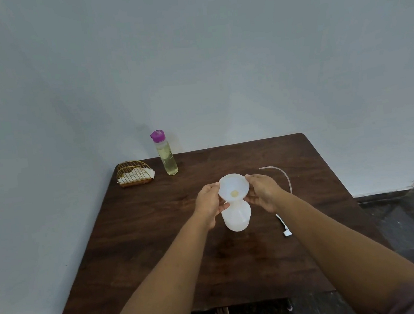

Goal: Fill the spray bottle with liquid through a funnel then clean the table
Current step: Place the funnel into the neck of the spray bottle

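1. The funnel [233, 186] is gripped at its rim from both sides, the left hand [208, 203] on its left edge and the right hand [263, 192] on its right edge, fingers curled round the rim.
2. The funnel is held directly above the spray bottle [237, 216], which stands upright on the bench [158, 237] just near of the hands; the funnel's mouth faces up, and its spout appears to point down into the bottle's open neck, though the joint itself is hidden beneath the funnel's bowl.
3. The coming move is judged to turn on that vertical line: funnel axis and bottle axis must stay in line, with both hands about equally near.
4. A small yellowish patch is seen at the bottom of the funnel; whether the translucent spray bottle holds any liquid cannot be told.
5. A clear bottle with a purple cap [165, 153], partly filled with pale yellow liquid, stands far left, well apart from the hands.
6. The spray head with its tube [284, 226] lies on the bench to the right, and a gold wire holder with white napkins [134, 174] is set at the far left corner.
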